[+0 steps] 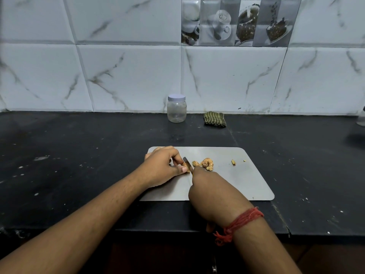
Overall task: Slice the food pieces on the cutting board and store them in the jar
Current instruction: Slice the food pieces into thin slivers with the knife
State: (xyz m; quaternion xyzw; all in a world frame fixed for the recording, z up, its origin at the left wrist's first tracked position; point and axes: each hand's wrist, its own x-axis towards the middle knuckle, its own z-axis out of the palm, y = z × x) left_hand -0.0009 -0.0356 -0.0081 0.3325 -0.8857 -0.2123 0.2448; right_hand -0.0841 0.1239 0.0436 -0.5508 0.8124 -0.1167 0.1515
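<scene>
Observed grey cutting board (pixel 237 180) lying flat on black countertop (pixel 79 165), near edge close to counter's front lip, far edge well short of wall. Right half of board mostly bare; one small scrap (pixel 233 162) and a crumb there, well apart from main pile. Left hand (pixel 162 167) at board's left end, fingers curled, pinching one food piece (pixel 185 167) against board. Right hand (pixel 215 196) closed round knife handle, handle itself hidden under hand; blade (pixel 187 163) angled down just beside pinched piece, possibly touching it, contact unclear. Cluster of tan food pieces (pixel 206 164) just right of blade, mid-board. Red thread band (pixel 241 220) on right wrist. Clear jar (pixel 176 108), white lid on, upright at back against tiled wall (pixel 118 76), well apart from board. Folded striped cloth (pixel 214 119) near jar's right. Open counter between board and jar, likewise to left of board; surface speckled with pale flecks.
</scene>
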